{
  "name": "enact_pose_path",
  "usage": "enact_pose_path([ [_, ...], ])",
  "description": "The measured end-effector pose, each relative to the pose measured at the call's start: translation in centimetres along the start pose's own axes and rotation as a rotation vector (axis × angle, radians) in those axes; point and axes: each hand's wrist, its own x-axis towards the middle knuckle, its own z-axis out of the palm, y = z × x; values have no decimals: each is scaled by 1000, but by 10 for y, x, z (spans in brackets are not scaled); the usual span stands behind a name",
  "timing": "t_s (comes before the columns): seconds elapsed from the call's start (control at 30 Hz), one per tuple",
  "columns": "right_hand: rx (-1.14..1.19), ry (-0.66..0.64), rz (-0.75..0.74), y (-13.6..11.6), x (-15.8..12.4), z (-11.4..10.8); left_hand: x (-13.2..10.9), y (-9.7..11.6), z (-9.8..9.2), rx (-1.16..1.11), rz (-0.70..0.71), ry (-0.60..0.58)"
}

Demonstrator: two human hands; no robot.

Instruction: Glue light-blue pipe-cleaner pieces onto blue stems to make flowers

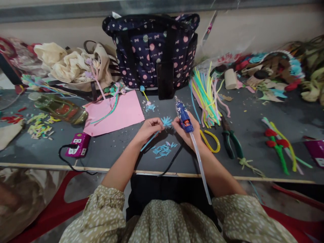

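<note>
My left hand (149, 130) pinches a thin light-blue stem topped by a small blue flower head (166, 121) of short spiky pieces. My right hand (186, 132) is wrapped round a blue hot glue gun (182, 115), whose nozzle points away from me and whose clear glue stick (201, 165) juts back over my forearm. The fingertips of my right hand touch the flower head. Beneath the hands lie several cut blue bits (163, 150) on the dark grey table (121, 152).
A pink sheet (118, 114) lies left of the hands, a purple power strip (78, 145) nearer the edge. Right: yellow-handled scissors (210, 140), green-handled pliers (231, 140), a bundle of coloured pipe cleaners (205, 94), red-and-green flowers (277, 145). A dotted navy bag (152, 47) stands behind.
</note>
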Motion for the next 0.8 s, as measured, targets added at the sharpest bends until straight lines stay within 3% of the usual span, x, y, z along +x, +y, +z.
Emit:
enact_pose_path([
  [0.47,-142,-115,-37,-5,0,-6,0,-5,-2,111,102,-44],
  [0.8,-199,-114,-31,-7,-2,-6,-3,-3,1,94,91,-57],
])
